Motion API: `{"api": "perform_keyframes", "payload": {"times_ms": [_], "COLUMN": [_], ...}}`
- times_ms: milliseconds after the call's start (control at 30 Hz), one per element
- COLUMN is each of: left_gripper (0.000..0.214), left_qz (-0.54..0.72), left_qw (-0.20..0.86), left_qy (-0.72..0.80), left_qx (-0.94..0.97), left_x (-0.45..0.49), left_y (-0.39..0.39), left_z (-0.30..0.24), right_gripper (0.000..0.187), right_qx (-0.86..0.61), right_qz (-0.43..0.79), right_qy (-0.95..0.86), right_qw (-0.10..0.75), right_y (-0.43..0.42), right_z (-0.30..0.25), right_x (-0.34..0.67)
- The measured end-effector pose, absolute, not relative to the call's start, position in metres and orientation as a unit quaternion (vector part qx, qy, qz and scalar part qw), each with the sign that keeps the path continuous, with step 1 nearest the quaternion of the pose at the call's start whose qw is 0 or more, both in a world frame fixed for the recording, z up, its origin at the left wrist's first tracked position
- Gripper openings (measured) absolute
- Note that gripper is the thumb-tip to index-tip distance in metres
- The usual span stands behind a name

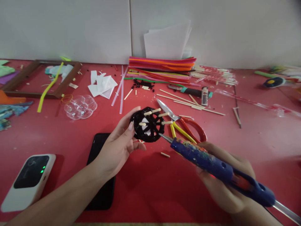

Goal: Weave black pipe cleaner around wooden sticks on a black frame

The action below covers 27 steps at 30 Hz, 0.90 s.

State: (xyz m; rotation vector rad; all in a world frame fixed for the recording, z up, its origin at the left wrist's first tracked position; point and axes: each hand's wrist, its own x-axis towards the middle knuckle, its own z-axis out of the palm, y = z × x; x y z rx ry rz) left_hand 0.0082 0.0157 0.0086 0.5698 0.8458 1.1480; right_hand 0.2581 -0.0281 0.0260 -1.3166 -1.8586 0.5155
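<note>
My left hand (123, 141) is closed on the left edge of a small black wheel-shaped frame (150, 138) with spokes, held above the table. Several short wooden sticks (164, 114) stick out from its rim and face. In my right hand (223, 182) is a blue hot glue gun (202, 160), its body spotted with dried colours and a clear glue stick (287, 213) coming out of the back. The metal nozzle (166, 137) is at the lower right rim of the frame; I cannot tell if it touches. Part of my right fingers is hidden behind the gun.
Scissors (185, 122) with red handles and a yellow-handled tool (182, 131) lie just behind the glue gun. A black phone (101, 194) and a white device (29, 182) are at left. Pipe cleaners (162, 64), loose sticks (188, 102), a lighter (204, 95) and a brown frame (28, 92) lie farther back.
</note>
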Motion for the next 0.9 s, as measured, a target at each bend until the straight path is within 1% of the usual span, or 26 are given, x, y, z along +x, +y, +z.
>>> {"api": "perform_keyframes", "payload": {"times_ms": [133, 233, 467, 667, 900], "left_gripper": [0.036, 0.036, 0.04, 0.037, 0.036], "left_qz": [0.516, 0.52, 0.523, 0.525, 0.534], "left_qw": [0.724, 0.724, 0.725, 0.721, 0.722], "left_qy": [0.38, 0.374, 0.371, 0.379, 0.366], "left_qx": [0.256, 0.256, 0.252, 0.247, 0.243], "left_x": [0.0085, 0.0084, 0.0073, 0.0081, 0.0086], "left_y": [0.0152, 0.0147, 0.0155, 0.016, 0.0157], "left_z": [0.008, 0.0076, 0.01, 0.0101, 0.0099], "right_gripper": [0.019, 0.018, 0.02, 0.018, 0.021], "right_qx": [-0.515, -0.5, -0.492, -0.503, -0.493], "right_qz": [0.201, 0.2, 0.195, 0.202, 0.204], "right_qy": [-0.743, -0.759, -0.767, -0.759, -0.767], "right_qw": [0.377, 0.366, 0.363, 0.36, 0.358], "right_y": [-0.0282, -0.0271, -0.0262, -0.0262, -0.0251], "right_z": [0.027, 0.028, 0.0276, 0.0264, 0.0274], "right_x": [0.2612, 0.2646, 0.2653, 0.2658, 0.2663]}}
